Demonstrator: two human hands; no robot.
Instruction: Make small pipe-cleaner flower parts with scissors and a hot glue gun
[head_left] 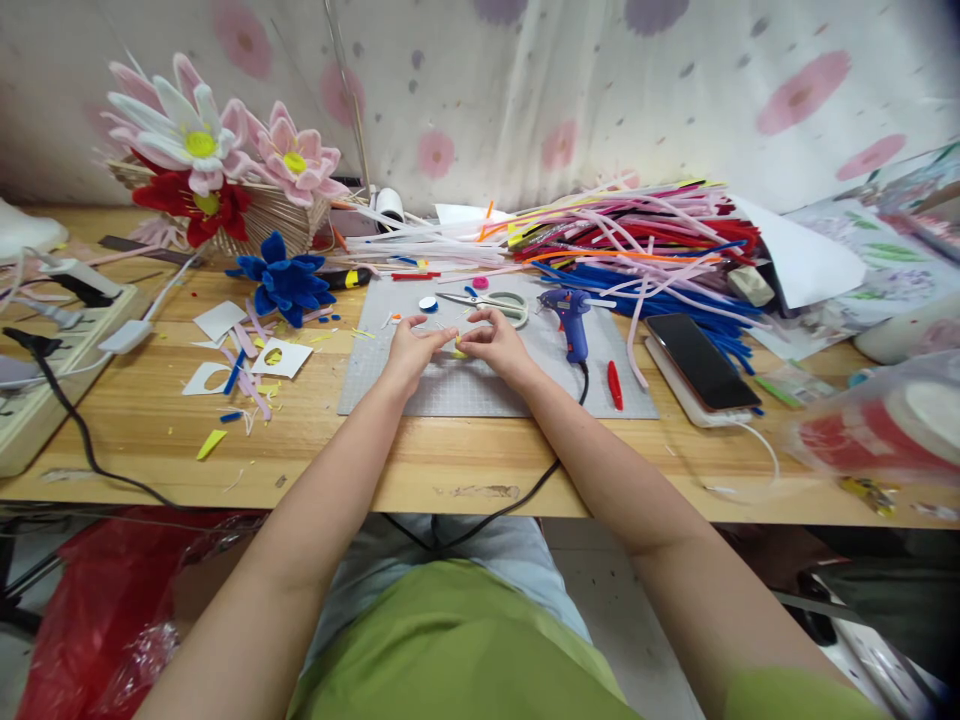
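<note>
Over the grey cutting mat [480, 390], my left hand [414, 350] and my right hand [496, 345] meet at the fingertips. Between them is a small yellow piece [459, 347], pinched by my right fingers. The left fingertips touch or nearly touch it; what they grip is too small to make out. Just beyond the hands lie scissors [510, 305] with pale green handles, a small round white disc [427, 304] with a blue edge and a pink piece [480, 283]. A blue glue gun [571, 325] rests to the right of my right hand, near a red piece [614, 385].
Fuzzy flowers [199, 145] and a blue flower [281, 280] stand at the left back, above paper scraps [281, 358]. Coloured pipe cleaners [637, 235] are heaped behind the mat. At right are a phone [701, 360] and a bagged cup [885, 430]; a power strip [67, 350] is far left.
</note>
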